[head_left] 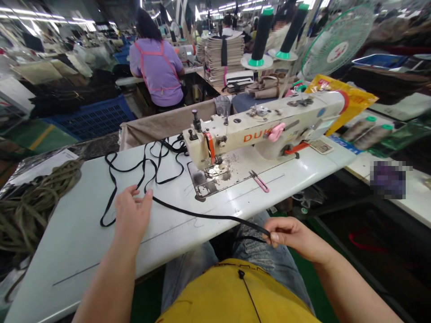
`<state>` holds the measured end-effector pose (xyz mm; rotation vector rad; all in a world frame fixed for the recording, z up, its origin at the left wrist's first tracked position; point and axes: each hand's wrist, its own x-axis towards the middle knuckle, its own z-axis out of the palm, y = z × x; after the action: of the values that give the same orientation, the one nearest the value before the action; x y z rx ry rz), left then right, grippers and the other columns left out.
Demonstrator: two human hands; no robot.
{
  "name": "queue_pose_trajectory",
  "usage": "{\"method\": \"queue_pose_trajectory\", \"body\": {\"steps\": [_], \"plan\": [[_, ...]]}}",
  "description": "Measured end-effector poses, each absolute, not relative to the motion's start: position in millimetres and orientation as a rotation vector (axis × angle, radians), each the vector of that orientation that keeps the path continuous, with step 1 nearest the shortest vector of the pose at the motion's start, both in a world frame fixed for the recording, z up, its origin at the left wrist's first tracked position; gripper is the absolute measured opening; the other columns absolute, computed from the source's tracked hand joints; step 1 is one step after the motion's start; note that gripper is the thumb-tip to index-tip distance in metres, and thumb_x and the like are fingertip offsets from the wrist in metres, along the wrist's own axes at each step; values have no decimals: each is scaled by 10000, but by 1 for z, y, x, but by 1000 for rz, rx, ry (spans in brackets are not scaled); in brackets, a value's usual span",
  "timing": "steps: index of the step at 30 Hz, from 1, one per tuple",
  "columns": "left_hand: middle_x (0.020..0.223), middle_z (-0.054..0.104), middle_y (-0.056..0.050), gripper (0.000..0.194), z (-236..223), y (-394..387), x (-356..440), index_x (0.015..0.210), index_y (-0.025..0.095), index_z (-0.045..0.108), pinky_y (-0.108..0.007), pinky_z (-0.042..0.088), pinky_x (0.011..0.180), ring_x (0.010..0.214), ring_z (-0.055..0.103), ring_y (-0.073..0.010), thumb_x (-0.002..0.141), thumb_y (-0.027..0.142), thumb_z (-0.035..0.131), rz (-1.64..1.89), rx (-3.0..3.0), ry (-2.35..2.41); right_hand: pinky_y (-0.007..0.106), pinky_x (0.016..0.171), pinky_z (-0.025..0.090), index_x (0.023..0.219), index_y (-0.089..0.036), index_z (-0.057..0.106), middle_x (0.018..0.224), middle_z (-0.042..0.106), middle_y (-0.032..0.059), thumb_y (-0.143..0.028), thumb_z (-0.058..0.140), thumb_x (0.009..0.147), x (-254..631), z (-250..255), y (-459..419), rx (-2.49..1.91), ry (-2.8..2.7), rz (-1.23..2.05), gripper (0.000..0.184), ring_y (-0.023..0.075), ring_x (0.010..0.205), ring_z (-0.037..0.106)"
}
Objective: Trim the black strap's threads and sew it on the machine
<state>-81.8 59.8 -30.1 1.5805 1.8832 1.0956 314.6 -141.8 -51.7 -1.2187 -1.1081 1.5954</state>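
Orange capitals reading "DUK" stand on the arm of the white sewing machine (pixel 303 116), and a pink clip (pixel 276 132) covers whatever follows them. A round blue badge (pixel 321 112) sits farther right along the arm, too small to read. Behind the machine, a yellow bag (pixel 360 102) carries red print that cannot be made out. Ruler markings (pixel 171 228) run along the near edge of the table (pixel 90 242).

Beyond the table's far left corner, a blue crate (pixel 97 117) stands with dark material (pixel 50 96) heaped at it. A beige cloth-lined bin (pixel 161 124) adjoins the far edge; its inside is hidden. Olive-grey straps (pixel 43 202) lie in a coiled heap beside the left edge.

The black strap (pixel 202 216) is narrow, flat and slightly glossy. Its loose loops spread over the table from the far edge, left of the needle, and one length crosses rightward over the near edge. There the right hand (pixel 284 233) pinches it between thumb and fingers, above the lap, with another stretch hanging beneath. The left hand (pixel 133 211) is loosely open above the table beside the loops, fingers curled and thumb apart; whether it touches the strap cannot be told. Pink-handled snips (pixel 259 181) lie between the machine and the near edge.
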Motion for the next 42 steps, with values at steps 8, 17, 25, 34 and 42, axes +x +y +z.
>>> {"method": "queue_pose_trajectory", "body": {"steps": [8, 17, 25, 34, 42], "plan": [[936, 741, -131, 593, -30, -28, -2, 1016, 143, 797, -279, 438, 618, 700, 620, -164, 943, 684, 564, 30, 1147, 655, 233, 626, 441, 879, -172, 800, 795, 669, 26, -395, 796, 919, 303, -40, -139, -1024, -1202, 1588, 227, 115, 675, 572], [821, 609, -21, 295, -62, -42, 32, 838, 142, 753, -188, 414, 603, 689, 513, -74, 731, 348, 936, 852, 492, 738, 303, 766, 537, 891, -213, 819, 833, 696, 47, -434, 733, 963, 298, -34, -134, -1057, -1579, 1560, 248, 174, 807, 658], [708, 561, 26, 321, -43, -27, 10, 841, 149, 694, -160, 383, 536, 623, 517, -62, 702, 301, 940, 993, 390, 779, 606, 1233, 341, 1609, -211, 401, 1638, 421, 189, -495, 499, 1062, 276, -77, -92, -1588, -1919, 311, 624, 348, 1526, 384], [628, 615, -9, 430, -30, -23, -9, 799, 138, 708, -232, 367, 538, 566, 505, -100, 774, 546, 838, 955, 874, 984, 544, 1272, 299, 1593, -25, 367, 1660, 344, 273, -463, 694, 944, 176, -93, -64, -1444, -2294, 148, 849, 375, 1561, 319], [631, 642, -28, 416, -20, -12, -24, 749, 158, 700, -271, 385, 595, 602, 530, -132, 842, 560, 756, 827, 1129, 1022, 287, 958, 581, 948, -233, 744, 1005, 795, 11, 9, 436, 785, 168, -82, -82, -713, -2094, 946, 425, 149, 1049, 733]]}}
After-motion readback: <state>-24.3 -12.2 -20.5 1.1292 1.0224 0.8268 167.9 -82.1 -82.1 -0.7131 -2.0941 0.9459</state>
